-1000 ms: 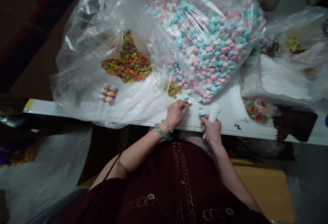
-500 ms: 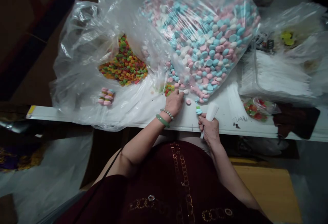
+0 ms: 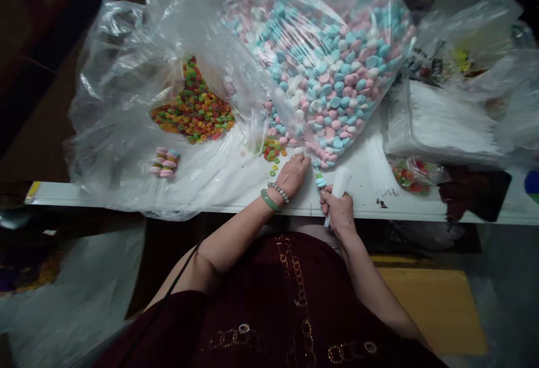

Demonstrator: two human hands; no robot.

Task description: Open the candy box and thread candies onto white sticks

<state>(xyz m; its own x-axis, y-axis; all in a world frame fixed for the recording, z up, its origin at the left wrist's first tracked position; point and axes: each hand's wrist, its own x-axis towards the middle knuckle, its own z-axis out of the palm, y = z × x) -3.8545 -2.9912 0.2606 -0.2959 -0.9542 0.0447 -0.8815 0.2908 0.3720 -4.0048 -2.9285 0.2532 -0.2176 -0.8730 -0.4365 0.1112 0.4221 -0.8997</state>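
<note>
My left hand (image 3: pixel 293 173), with beads and a green bangle at the wrist, is low over the tabletop, its fingertips by the loose pink and white pieces. What its closed fingers hold, if anything, is hidden. A small pile of coloured rings (image 3: pixel 273 149) lies just left of its fingers. My right hand (image 3: pixel 338 209) grips a short stack of blue and green pieces (image 3: pixel 320 180) on a stick, upright at the fingertips, together with a folded white strip bundle (image 3: pixel 341 182). Above both hands lies a big clear bag of pink, blue and white pieces (image 3: pixel 332 84).
An open plastic bag of coloured rings (image 3: pixel 196 113) spreads at the left, with finished-looking pink stacks (image 3: pixel 164 162) on its front edge. At the right are a tray of white strips (image 3: pixel 450 121), a small bag of red and green pieces (image 3: pixel 415 177) and a dark item (image 3: pixel 488 195).
My left hand has moved right, off the small pile of coloured rings, to the loose pink and white pieces. My right hand still holds the stack and the white bundle. The view has shifted slightly.
</note>
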